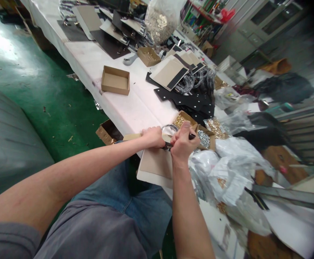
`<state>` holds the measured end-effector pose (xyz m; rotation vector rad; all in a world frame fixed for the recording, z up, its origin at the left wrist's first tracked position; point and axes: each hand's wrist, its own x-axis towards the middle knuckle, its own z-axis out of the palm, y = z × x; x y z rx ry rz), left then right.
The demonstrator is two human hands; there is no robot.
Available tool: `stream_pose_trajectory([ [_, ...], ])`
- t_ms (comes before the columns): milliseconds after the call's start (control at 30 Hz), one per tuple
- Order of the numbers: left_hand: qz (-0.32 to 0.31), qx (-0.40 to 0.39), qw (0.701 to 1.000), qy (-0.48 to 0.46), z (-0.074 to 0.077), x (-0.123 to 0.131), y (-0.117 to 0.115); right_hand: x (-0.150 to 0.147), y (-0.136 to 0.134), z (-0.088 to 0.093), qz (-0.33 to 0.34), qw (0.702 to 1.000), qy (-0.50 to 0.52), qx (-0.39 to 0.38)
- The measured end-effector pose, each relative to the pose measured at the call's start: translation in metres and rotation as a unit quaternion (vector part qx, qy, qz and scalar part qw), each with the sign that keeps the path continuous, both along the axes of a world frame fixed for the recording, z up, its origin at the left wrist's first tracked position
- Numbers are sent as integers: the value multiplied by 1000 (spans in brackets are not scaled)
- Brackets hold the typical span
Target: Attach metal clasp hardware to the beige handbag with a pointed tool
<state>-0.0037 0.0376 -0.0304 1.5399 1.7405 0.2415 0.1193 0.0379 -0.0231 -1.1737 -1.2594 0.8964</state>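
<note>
A beige board piece [157, 163] lies at the near edge of the table, over my lap. My left hand [154, 137] is closed on its upper part, fingers curled. Just to the right, my right hand [184, 144] is wrapped round a dark-handled tool [191, 136], thumb up; its kind is mostly hidden by the fist. A dark end of it shows between the hands, by the board. Behind the hands lies a clear plastic loop [170, 127]. Close to my right hand stand a carton of gold-coloured fasteners [180, 120] and a carton of silver fasteners [203, 139].
An open cardboard box [115, 81] stands by the table's left edge. Further back are a small parts box [148, 57], stacked beige boards [170, 72], black studded pieces [192, 102] and a large bag of parts [161, 23]. Plastic bags [227, 162] crowd the right.
</note>
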Motion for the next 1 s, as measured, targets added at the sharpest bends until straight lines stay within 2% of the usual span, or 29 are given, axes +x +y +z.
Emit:
stream_pose_trajectory([
  [100, -4, -2, 1000, -3, -1, 0, 0, 6, -8, -2, -8, 997, 21, 72],
  [233, 0, 6, 1000, -8, -5, 1, 1, 18, -6, 4, 10, 991, 82, 104],
  [333, -1, 10, 1000, -7, -8, 2, 2, 21, -4, 9, -7, 989, 75, 129],
  [633, 5, 22, 999, -29, -10, -1, -1, 9, -11, -6, 3, 993, 48, 108],
  [1000, -28, 32, 999, -20, -22, -5, 5, 0, -13, -9, -18, 994, 11, 104],
])
